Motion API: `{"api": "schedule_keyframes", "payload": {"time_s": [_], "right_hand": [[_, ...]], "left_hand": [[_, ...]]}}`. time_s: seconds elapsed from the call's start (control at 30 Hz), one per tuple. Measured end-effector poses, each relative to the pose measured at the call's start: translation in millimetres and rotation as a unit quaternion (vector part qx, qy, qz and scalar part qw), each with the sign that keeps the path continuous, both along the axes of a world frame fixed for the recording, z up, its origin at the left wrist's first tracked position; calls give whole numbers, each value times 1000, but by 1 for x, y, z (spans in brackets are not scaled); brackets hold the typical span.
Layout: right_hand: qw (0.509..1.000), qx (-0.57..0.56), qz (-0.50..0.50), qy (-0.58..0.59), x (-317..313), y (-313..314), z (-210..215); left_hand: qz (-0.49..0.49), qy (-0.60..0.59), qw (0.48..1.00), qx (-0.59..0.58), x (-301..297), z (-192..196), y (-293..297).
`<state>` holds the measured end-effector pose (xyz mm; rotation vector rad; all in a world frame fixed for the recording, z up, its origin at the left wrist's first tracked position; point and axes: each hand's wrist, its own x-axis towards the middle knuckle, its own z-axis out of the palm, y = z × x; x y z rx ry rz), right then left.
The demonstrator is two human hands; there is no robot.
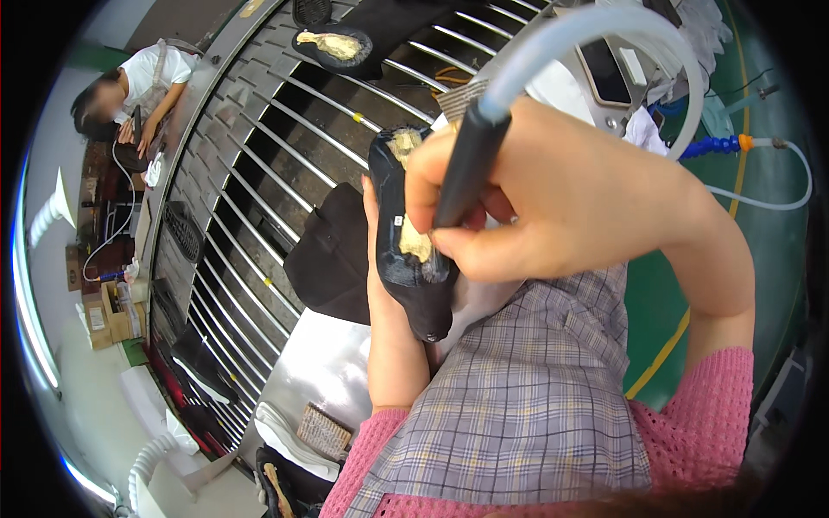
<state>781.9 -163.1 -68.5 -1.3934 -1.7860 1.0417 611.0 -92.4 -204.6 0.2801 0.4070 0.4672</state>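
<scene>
A black boot (389, 190) lies sole up in front of me, with cream patches (414, 243) on its underside. My left hand (375, 272) is wrapped round it from below and the left side, mostly hidden by the boot. A dark piece that looks like the boot's soft shaft (332, 255) hangs to its left. Over the sole, my right hand (561, 194) is closed on a black pen-like tool (471, 160), its tip down near the sole's right edge. A translucent hose (622, 26) loops from the tool's top; the exact tip is hidden by my fingers.
A conveyor of metal bars (276, 164) runs beyond my hands, carrying another black boot (337, 47) at the far side. A phone (603, 73) lies at the upper right. White soles (294, 442) and a brown textured block (324, 430) lie near left. A co-worker (151, 95) sits far left.
</scene>
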Motion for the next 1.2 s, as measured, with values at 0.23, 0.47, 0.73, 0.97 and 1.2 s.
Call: {"api": "schedule_keyframes", "payload": {"time_s": [0.23,0.47,0.73,0.97,1.2], "right_hand": [[996,78,-20,44,-11,4,0],[995,93,1,-31,-9,11,1],[997,67,5,44,-1,27,-13],[990,126,-3,58,5,43,-30],[993,63,28,97,4,42,-21]], "left_hand": [[10,-26,999,27,-7,-2,-4],[23,-48,997,56,-11,-4,-8],[30,-69,995,71,-14,-9,-18],[38,-78,993,83,-14,-8,-16],[36,-78,992,90,-11,-10,-12]]}}
